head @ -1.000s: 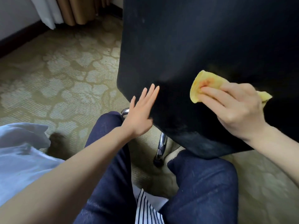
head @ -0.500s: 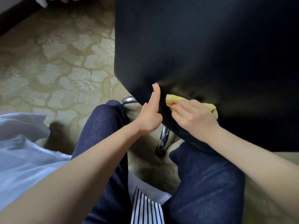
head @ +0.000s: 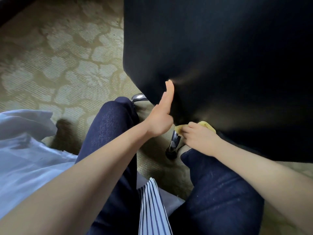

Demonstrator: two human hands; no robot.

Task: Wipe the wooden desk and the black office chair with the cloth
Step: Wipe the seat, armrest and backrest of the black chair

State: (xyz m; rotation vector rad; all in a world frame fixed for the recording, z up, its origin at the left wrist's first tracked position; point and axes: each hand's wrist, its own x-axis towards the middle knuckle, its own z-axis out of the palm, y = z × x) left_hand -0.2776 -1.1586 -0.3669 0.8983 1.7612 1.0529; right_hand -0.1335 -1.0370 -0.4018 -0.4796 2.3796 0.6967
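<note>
Chair step: your right hand (head: 199, 137) grips the yellow cloth (head: 207, 126) at the black office chair (head: 220, 65) back's lower edge, probably underneath; flat open left hand (head: 162, 114) braces it. Next, wipe rightward.

The black office chair (head: 220, 65) looks matt and smooth, its leg (head: 174, 141) shiny chromed metal. The yellow cloth (head: 205, 125) looks soft; the patterned carpet (head: 59, 56) ribbed, woven.
</note>
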